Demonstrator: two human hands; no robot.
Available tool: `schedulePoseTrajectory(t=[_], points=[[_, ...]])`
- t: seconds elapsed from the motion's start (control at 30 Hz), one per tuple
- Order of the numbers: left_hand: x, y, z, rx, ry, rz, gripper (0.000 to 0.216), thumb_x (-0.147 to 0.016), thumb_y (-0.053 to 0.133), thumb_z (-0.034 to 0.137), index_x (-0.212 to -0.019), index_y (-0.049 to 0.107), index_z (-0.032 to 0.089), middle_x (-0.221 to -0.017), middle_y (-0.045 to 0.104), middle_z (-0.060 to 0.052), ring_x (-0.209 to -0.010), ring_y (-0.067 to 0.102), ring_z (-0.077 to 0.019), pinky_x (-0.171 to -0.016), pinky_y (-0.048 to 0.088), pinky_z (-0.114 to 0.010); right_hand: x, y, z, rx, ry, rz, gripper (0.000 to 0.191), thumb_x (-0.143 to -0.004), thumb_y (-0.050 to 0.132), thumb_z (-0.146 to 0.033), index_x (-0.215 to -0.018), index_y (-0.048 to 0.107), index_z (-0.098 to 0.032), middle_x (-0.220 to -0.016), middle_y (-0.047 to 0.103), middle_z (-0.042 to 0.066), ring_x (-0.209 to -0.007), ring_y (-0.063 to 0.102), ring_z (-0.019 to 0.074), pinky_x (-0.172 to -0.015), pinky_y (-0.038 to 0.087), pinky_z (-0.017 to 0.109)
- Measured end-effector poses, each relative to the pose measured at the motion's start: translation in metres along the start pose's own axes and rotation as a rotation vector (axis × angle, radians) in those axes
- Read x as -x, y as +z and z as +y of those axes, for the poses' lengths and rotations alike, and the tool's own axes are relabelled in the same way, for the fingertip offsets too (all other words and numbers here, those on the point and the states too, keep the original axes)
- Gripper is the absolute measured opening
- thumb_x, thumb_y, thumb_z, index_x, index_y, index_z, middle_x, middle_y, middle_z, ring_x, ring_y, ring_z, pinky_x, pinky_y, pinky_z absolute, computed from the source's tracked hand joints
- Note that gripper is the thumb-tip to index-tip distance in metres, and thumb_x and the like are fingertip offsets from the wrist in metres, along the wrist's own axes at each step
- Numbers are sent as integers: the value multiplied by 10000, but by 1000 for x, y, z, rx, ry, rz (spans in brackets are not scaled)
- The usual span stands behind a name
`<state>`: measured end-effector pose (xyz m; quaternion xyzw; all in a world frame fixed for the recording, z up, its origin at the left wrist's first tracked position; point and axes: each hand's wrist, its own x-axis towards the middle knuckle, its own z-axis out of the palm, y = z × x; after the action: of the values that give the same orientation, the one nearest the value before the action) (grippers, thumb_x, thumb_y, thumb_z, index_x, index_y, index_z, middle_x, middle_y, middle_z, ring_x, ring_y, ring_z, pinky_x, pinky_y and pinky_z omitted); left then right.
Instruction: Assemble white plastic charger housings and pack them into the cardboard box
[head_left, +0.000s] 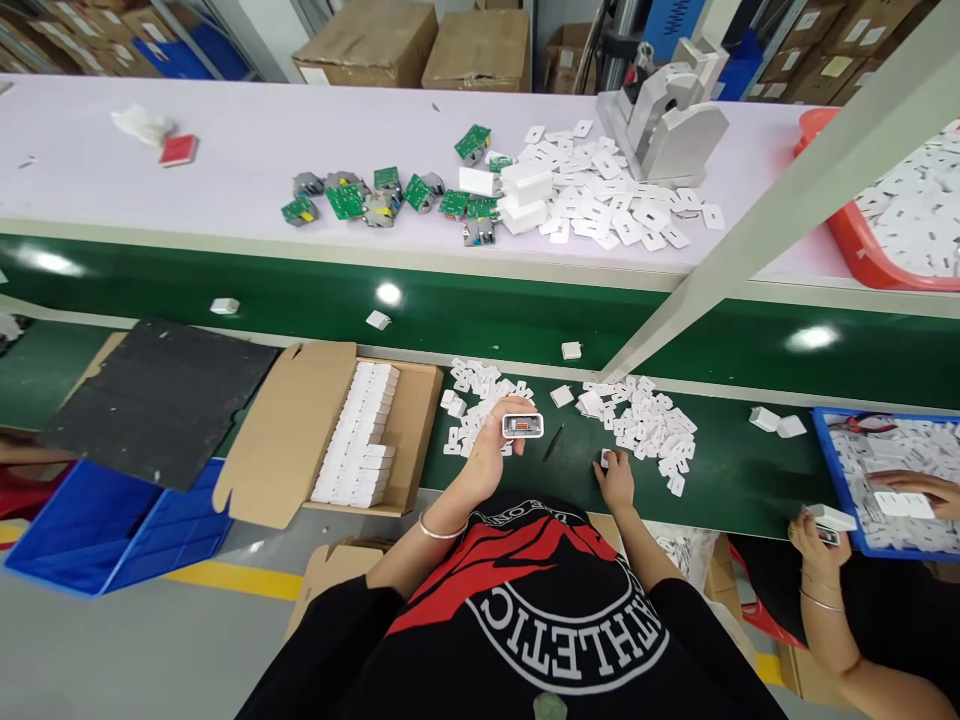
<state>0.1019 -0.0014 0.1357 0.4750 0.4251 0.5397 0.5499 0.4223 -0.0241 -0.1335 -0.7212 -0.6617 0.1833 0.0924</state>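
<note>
My left hand [486, 455] is closed around a white charger housing [523, 427], held up with its open end toward me. Inside it, grey parts and a small red-orange piece show. Low over the green bench, my right hand [617, 482] pinches a small white plate [604, 458], partly hidden by the fingers. Between the hands a thin dark pen-like tool [553, 442] lies on the bench. Loose white cover plates [651, 432] are heaped beyond my right hand, and another pile of plates [474, 382] lies behind my left hand.
An open cardboard box [422, 420] with rows of white housings stands to the left. On the upper shelf are green circuit boards [345, 202], more white plates [585, 190] and a metal press [667, 120]. A slanted post [750, 230] crosses at right, near a co-worker's hands [817, 550] and blue tray [840, 480].
</note>
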Motion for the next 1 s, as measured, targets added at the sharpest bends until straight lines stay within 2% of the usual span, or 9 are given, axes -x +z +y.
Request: schedulePoseTrajectory(t=[0.13, 0.3, 0.43, 0.53, 0.6, 0.7, 0.83, 1.0], points=[[3, 1, 3, -24, 9, -28, 649, -1068, 221, 677, -1184, 692, 245, -1293, 591, -85, -655, 528, -115, -700, 543, -368, 1, 3, -2, -3, 17, 6, 175, -975, 489, -264, -1075, 620, -204, -1119, 597, 141, -994, 588, 295, -882, 505, 410], [5, 1, 8, -47, -13, -52, 664, -1064, 206, 684, -1190, 687, 243, -1310, 583, -92, -668, 519, -124, -693, 529, -366, 1, 2, 0, -4, 66, 17, 289, -947, 421, -164, -1153, 623, -170, -1073, 606, 145, -931, 599, 276, -811, 501, 370], [2, 1, 3, -37, -26, -47, 680, -1058, 204, 696, -1142, 686, 224, -1282, 609, -96, -641, 503, -117, -691, 516, -365, 4, 1, -4, -14, 67, 21, 322, -979, 463, -291, -1243, 600, -168, -1166, 589, 159, -1005, 609, 296, -797, 517, 375], [-1, 2, -2, -31, -54, -40, 708, -1048, 192, 719, -1118, 682, 213, -1219, 644, -93, -614, 491, -114, -668, 501, -355, 9, 4, -12, -21, 53, 15, 460, -969, 549, -440, -1342, 550, -171, -1277, 547, 184, -1113, 598, 329, -791, 535, 387], [-2, 3, -5, -32, -81, -28, 713, -1041, 197, 734, -1109, 675, 209, -1194, 658, -94, -608, 492, -117, -644, 491, -346, 11, 8, -18, -24, 23, -11, 494, -941, 613, -455, -1358, 552, -196, -1298, 549, 172, -1156, 591, 330, -825, 540, 389], [-3, 5, -8, -29, -116, -9, 695, -1042, 213, 731, -1082, 668, 206, -1074, 681, -79, -598, 491, -127, -620, 470, -336, 11, 12, -21, -29, -11, -49, 403, -943, 630, -394, -1304, 593, -220, -1289, 579, 154, -1165, 594, 321, -855, 533, 381], [-4, 7, -11, -29, -151, -4, 707, -1033, 219, 744, -1015, 666, 197, -716, 586, -12, -563, 467, -150, -616, 436, -331, 7, 11, -20, -48, -29, -68, 225, -994, 547, -311, -1171, 636, -205, -1225, 628, 146, -1086, 626, 293, -834, 523, 356], [-3, 7, -18, -55, -226, 21, 732, -1017, 203, 767, -988, 650, 188, -610, 523, 15, -557, 461, -158, -629, 414, -315, 1, 6, -21, -88, -18, -62, 198, -1009, 528, -295, -1084, 660, -168, -1150, 655, 149, -915, 655, 247, -744, 497, 310]])
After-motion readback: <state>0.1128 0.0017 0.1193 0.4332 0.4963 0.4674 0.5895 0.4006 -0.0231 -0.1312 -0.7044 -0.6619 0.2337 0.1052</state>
